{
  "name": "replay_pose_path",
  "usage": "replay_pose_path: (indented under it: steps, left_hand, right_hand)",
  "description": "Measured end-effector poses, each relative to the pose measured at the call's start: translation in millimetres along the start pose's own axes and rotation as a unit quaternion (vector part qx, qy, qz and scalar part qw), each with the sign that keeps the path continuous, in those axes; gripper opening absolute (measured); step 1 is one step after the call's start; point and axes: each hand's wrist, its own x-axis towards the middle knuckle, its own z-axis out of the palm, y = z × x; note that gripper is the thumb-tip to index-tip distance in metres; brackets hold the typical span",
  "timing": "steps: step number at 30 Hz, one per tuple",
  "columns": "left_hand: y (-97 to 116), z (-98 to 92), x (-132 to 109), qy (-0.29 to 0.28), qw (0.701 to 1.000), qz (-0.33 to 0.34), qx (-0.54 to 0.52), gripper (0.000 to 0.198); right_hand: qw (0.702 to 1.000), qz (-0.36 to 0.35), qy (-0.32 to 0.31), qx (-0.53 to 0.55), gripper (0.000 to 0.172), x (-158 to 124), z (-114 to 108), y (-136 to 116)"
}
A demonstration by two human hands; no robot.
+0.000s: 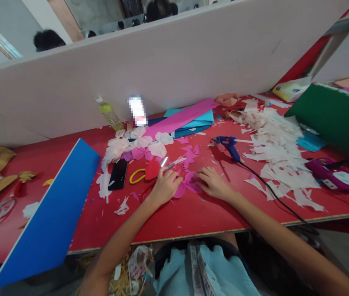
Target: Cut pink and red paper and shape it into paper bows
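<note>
Two bare hands: left hand (165, 187) and right hand (213, 183), both flat, fingers slightly spread, pressing on one magenta crepe-paper flower (188, 185) between them, no pinch. Flower sits near middle of front edge of red wooden table (192, 218). One pair of yellow-handled scissors (136, 176) just beside left hand, under one red paper heart (152, 169). One blue glue gun (228, 147) beyond right hand.

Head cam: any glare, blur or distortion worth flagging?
Head view: strong wide-angle bending, with the white partition and the red table's front edge skewed and bowed; a bright patch beside the plastic bottle is pixelated and unreadable; light is fairly even, with soft shadows by the left hand, right hand and glue gun; hands show no obvious motion blur.
</note>
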Motion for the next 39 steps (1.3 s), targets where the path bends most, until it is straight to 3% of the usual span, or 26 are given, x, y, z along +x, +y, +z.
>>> replay_pose_path:
  steps: [10, 14, 17, 20, 23, 26, 30, 35, 39]
  left_hand:
    - [5.1, 0.0, -13.2, 0.002, 0.999, -0.019, -0.029, 0.021]
    - [-6.6, -14.6, -28.0, 0.01, 0.989, -0.149, 0.011, 0.021]
    - [-17.0, -19.8, -50.2, -0.057, 0.965, -0.249, 0.054, 0.021]
    - [-25.4, -15.6, -70.0, -0.086, 0.952, -0.28, 0.087, 0.029]
    - [-32.7, -9.3, -78.4, -0.074, 0.949, -0.289, 0.104, 0.037]
    - [-40.4, -7.1, -78.0, -0.07, 0.947, -0.292, 0.111, 0.047]
    - [-50.4, -11.3, -72.6, -0.113, 0.942, -0.296, 0.108, 0.051]
    - [-57.1, -20.2, -58.3, -0.17, 0.935, -0.298, 0.09, 0.046]
    - [-59.5, -21.8, -49.9, -0.183, 0.915, -0.359, 0.029, 0.039]
  right_hand:
    - [1.0, -0.006, -0.008, -0.009, 0.018, -0.5, -1.2, -2.0]
    - [1.0, 0.003, 0.009, -0.012, 0.018, -0.2, -2.0, -2.1]
    - [0.999, 0.019, 0.029, -0.014, 0.019, 0.1, -2.0, -1.5]
    - [0.999, 0.026, 0.038, -0.014, 0.02, -0.1, -0.8, 0.0]
    - [0.999, 0.025, 0.041, -0.015, 0.021, -0.7, 0.4, 1.6]
    - [0.999, 0.026, 0.041, -0.016, 0.023, -0.9, 0.7, 2.2]
    - [0.999, 0.022, 0.038, -0.024, 0.023, -0.8, 0.1, 1.9]
    - [0.999, 0.024, 0.031, -0.029, 0.02, -0.4, -0.7, 1.2]
    - [0.998, 0.029, 0.034, -0.034, 0.019, -0.2, -0.5, 1.8]
